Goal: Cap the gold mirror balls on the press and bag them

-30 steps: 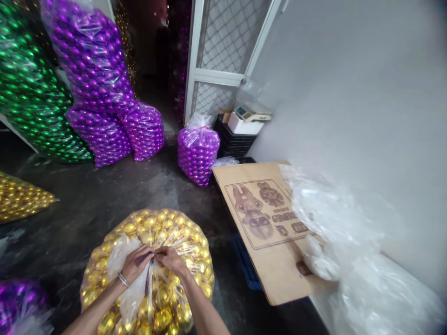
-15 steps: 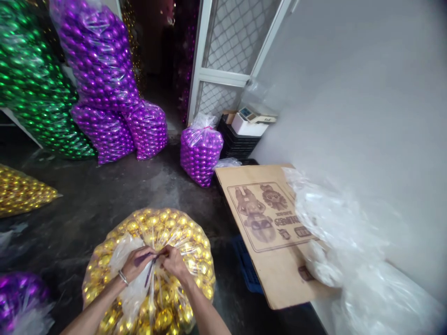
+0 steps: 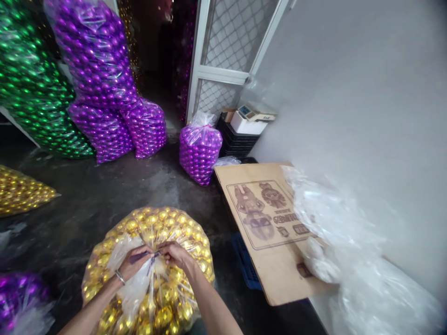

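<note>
A clear plastic bag full of shiny gold balls (image 3: 164, 223) stands on the dark floor right in front of me. Both hands meet at its gathered neck. My left hand (image 3: 134, 261), with a metal bangle on the wrist, pinches one end of a thin purple string (image 3: 152, 260). My right hand (image 3: 178, 256) pinches the other end, fingers closed, beside the left. The string runs round the bunched plastic between them.
Big bags of purple balls (image 3: 101, 79) and green balls (image 3: 31, 88) are stacked at the back left. A small purple bag (image 3: 199, 149) stands by a mesh door. A flat cardboard sheet (image 3: 265, 228) and loose clear plastic (image 3: 349, 251) lie to the right, against a white wall.
Both hands stay at the bag's neck; their fingers have shifted slightly along the purple string. The view has moved a little.
</note>
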`<state>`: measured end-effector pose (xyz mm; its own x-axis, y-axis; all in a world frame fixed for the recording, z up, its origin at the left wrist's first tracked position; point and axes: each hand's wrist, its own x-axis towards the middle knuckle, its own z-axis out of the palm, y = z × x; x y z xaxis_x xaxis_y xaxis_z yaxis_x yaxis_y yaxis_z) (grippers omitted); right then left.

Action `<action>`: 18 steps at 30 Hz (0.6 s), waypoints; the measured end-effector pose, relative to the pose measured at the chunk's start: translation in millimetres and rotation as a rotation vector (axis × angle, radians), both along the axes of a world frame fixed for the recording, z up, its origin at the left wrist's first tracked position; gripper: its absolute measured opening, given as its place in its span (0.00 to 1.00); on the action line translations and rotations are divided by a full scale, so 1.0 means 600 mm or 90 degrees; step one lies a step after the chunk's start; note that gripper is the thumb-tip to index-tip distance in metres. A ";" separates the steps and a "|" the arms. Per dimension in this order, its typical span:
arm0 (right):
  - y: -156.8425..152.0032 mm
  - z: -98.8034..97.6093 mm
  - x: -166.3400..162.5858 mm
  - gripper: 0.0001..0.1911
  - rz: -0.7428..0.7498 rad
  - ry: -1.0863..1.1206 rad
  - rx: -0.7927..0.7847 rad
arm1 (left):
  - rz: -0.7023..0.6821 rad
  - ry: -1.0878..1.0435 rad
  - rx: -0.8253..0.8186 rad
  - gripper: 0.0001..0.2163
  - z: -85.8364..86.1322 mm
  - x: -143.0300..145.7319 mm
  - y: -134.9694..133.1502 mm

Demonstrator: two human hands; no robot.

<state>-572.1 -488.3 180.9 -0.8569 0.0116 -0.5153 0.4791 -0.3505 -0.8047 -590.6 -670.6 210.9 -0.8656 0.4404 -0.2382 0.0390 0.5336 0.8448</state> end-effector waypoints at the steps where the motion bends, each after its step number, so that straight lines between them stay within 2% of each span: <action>1: 0.002 0.000 -0.003 0.05 0.034 -0.002 0.006 | -0.006 -0.008 0.006 0.13 0.002 -0.001 0.000; 4: 0.000 0.007 -0.006 0.02 0.132 -0.002 0.030 | -0.027 -0.024 0.021 0.15 0.004 -0.005 -0.001; 7: 0.001 0.022 -0.003 0.08 0.213 0.011 0.074 | -0.036 -0.016 0.032 0.15 -0.001 -0.005 -0.003; 12: 0.037 0.049 -0.018 0.11 0.375 0.139 0.254 | -0.009 0.022 0.006 0.14 -0.014 0.001 -0.002; 15: 0.051 0.052 -0.018 0.10 0.418 0.229 0.352 | -0.015 0.043 -0.017 0.13 -0.016 0.002 0.000; 18: 0.049 0.042 0.014 0.07 0.440 0.294 0.448 | -0.015 0.068 -0.042 0.13 -0.008 -0.002 0.000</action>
<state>-563.8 -459.1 205.8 -0.9011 -0.3806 -0.2078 -0.0048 0.4879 -0.8729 -592.0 -670.4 206.0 -0.8774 0.4468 -0.1750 0.1394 0.5862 0.7981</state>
